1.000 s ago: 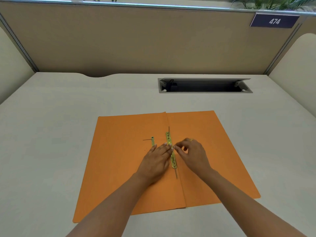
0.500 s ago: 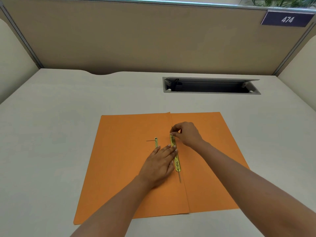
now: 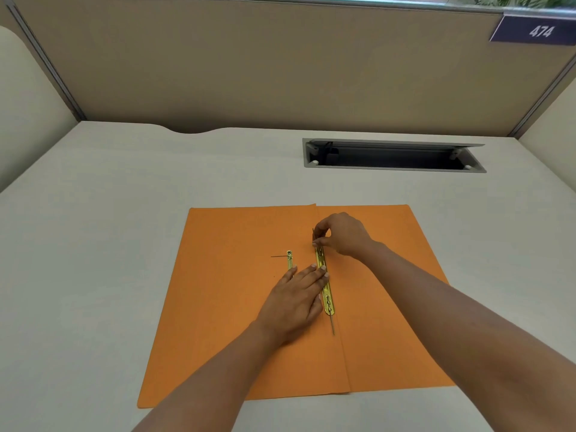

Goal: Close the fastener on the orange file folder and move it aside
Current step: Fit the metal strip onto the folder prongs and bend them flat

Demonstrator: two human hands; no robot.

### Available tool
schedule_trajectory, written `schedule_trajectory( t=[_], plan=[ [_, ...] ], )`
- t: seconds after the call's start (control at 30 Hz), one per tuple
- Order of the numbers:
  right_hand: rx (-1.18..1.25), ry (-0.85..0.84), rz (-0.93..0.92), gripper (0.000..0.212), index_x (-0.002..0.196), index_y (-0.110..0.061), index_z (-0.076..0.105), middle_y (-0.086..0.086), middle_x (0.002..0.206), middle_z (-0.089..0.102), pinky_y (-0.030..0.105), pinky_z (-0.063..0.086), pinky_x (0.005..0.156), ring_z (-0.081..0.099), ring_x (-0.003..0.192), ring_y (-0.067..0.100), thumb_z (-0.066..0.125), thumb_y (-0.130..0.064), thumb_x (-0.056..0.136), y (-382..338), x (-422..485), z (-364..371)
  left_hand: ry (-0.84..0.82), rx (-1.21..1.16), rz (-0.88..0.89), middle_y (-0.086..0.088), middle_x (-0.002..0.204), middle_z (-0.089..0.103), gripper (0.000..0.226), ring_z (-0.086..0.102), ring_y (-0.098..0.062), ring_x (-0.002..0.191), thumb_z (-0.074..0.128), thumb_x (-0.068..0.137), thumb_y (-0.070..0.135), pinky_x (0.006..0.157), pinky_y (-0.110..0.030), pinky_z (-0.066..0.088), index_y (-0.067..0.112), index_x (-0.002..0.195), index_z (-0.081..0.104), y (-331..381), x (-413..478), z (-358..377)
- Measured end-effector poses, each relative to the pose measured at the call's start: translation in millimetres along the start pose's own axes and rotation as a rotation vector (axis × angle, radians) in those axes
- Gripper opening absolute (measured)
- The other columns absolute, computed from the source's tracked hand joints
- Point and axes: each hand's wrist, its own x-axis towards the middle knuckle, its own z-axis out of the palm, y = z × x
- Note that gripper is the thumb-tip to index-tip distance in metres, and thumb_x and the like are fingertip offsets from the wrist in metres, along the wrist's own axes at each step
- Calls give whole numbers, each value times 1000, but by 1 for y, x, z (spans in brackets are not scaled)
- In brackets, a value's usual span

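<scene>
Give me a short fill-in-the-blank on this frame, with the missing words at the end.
1. The file folder lying open on the desk is ____ in colour.
2. The ____ hand lies flat on the folder beside the brass fastener bar.
3. The right hand pinches the bar's ____ end.
4. The sign on the partition reads ____.

Missing words: orange; left; far; 474

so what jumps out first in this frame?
The open orange file folder lying flat at mid-desk, with a brass fastener bar along its centre crease. The left hand lies flat beside the bar while the right hand pinches at its far end. Farther back, a grey cable hatch is set into the desk, and a "474" plate sits on the partition, top right.
</scene>
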Motion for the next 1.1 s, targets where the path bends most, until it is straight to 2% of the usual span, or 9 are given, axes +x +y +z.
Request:
schedule_trajectory(
  t=[0.4,0.6,0.7,0.8,0.87,0.97,1.1],
  plan=[
    [1,102,35,15,87,-19,71,-1,96,72,26,36,65,61,93,19,70,-30,77,8,-2,10,21,-2,3,0,152,33,48,21,-12,143,31,95,25,120,-35,10,16,142,34,-1,0,3],
    [186,169,163,13,80,-19,71,-2,92,72,26,38,66,61,89,18,71,-31,76,17,-10,19,21,5,3,-1,151,34,48,23,-14,143,32,94,24,119,-38,15,15,142,34,0,1,2],
    [353,179,244,12,74,-19,69,-2,91,72,27,38,66,59,84,16,71,-30,76,20,-13,25,3,22,2,1,153,30,48,19,-11,144,29,95,26,120,-34,9,17,143,30,-1,1,3],
    [506,176,325,12,71,-20,66,3,89,72,32,46,72,62,88,20,71,-29,77,22,-14,32,2,18,-3,2,154,29,48,18,-11,144,29,96,26,119,-33,7,18,143,30,-2,1,4],
    [573,180,361,12,76,-16,69,5,91,72,35,49,77,63,91,22,71,-28,78,22,-12,33,-4,22,-1,2,154,29,48,18,-10,144,28,96,27,120,-34,9,18,143,30,-2,2,4],
    [638,184,380,14,82,-10,71,9,99,72,40,50,83,61,91,23,72,-24,78,22,-8,32,-1,14,3,1,154,30,48,19,-11,144,29,96,26,120,-35,10,18,143,30,-2,1,4],
    [613,182,380,10,77,-14,71,8,94,72,34,49,77,59,81,18,74,-23,75,19,-3,30,-2,13,3,2,154,28,48,17,-10,144,28,96,27,119,-32,5,18,143,29,-3,1,4]
  ],
)
